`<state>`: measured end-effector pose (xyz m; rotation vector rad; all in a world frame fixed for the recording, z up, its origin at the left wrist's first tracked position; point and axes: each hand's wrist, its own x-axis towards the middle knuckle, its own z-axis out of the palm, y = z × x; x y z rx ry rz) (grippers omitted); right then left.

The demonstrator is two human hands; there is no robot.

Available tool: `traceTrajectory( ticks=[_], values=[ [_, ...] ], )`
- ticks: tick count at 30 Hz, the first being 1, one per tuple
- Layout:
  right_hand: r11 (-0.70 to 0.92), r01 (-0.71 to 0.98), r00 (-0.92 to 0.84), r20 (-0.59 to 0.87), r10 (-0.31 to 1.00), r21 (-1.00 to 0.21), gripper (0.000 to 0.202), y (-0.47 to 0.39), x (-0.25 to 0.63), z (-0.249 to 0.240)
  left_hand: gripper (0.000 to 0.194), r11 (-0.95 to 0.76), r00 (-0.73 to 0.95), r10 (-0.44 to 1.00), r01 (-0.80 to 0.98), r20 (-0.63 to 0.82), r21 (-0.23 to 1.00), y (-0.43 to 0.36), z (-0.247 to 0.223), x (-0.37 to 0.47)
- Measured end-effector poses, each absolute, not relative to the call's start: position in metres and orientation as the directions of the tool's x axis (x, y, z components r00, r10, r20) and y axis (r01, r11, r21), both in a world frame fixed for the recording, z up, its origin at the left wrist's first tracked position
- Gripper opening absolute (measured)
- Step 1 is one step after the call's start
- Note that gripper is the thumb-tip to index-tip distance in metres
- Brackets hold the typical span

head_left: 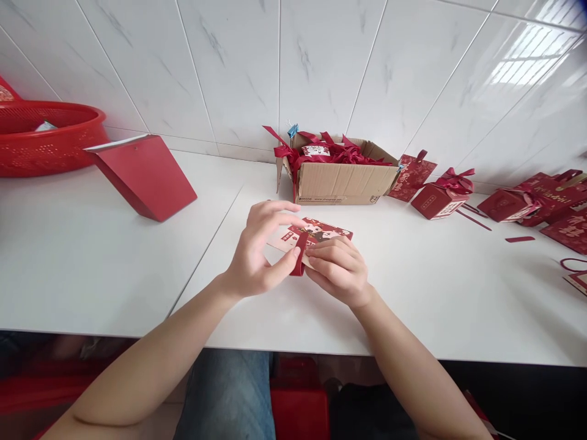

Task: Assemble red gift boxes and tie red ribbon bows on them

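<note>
A printed red and cream paper gift box (pixel 325 231), folded flat or partly so, lies on the white table in front of me. A dark red ribbon-like strap (pixel 301 250) makes a loop at its near left side. My right hand (pixel 337 269) is closed on the near edge of the gift box, thumb and fingers pinched together. My left hand (pixel 263 253) is beside the strap, its thumb tip against it and its other fingers spread above the box. The right fingers hide part of the printed face.
Behind the hands stands a cardboard box (pixel 346 181) full of dark red ribbons. A red wedge-shaped stand (pixel 151 177) and a red plastic basket (pixel 55 137) are on the left. Several red gift boxes, including one with a bow (pixel 443 198), stand right; a loose red strip (pixel 520 239) lies nearby.
</note>
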<state>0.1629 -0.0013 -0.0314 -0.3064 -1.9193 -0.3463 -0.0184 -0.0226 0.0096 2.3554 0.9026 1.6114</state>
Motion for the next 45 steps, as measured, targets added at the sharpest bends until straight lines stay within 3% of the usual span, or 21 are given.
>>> traceTrajectory(
  ticks=[2, 8, 13, 20, 25, 45],
  values=[
    [0.921, 0.38, -0.347, 0.936, 0.059, 0.083, 0.018, -0.001, 0.163, -0.032, 0.015, -0.807, 0.325, 0.58, 0.358, 0.747, 0.47, -0.02, 0.01, -0.021],
    [0.93, 0.365, -0.319, 0.944, 0.08, 0.045, 0.022, 0.0, 0.163, -0.033, 0.032, -0.773, 0.54, 0.594, 0.18, 0.596, 0.608, -0.015, 0.012, -0.031],
    [0.932, 0.362, -0.323, 0.941, 0.099, 0.026, 0.021, 0.002, 0.165, -0.032, 0.032, -0.733, 0.443, 0.647, 0.138, 0.621, 0.666, -0.018, 0.012, -0.026],
    [0.925, 0.377, -0.343, 0.934, 0.102, 0.037, 0.02, 0.003, 0.164, -0.034, 0.012, -0.622, 0.333, 0.761, 0.128, 0.557, 0.772, -0.018, 0.01, -0.023],
    [0.923, 0.384, -0.357, 0.926, 0.121, 0.027, 0.018, 0.003, 0.163, -0.035, 0.015, -0.558, 0.249, 0.82, 0.145, 0.515, 0.817, -0.02, 0.009, -0.02],
    [0.904, 0.427, -0.325, 0.937, 0.13, 0.023, 0.012, 0.001, 0.161, -0.031, 0.012, -0.587, 0.22, 0.797, 0.066, 0.562, 0.807, -0.018, 0.006, -0.018]
  ],
)
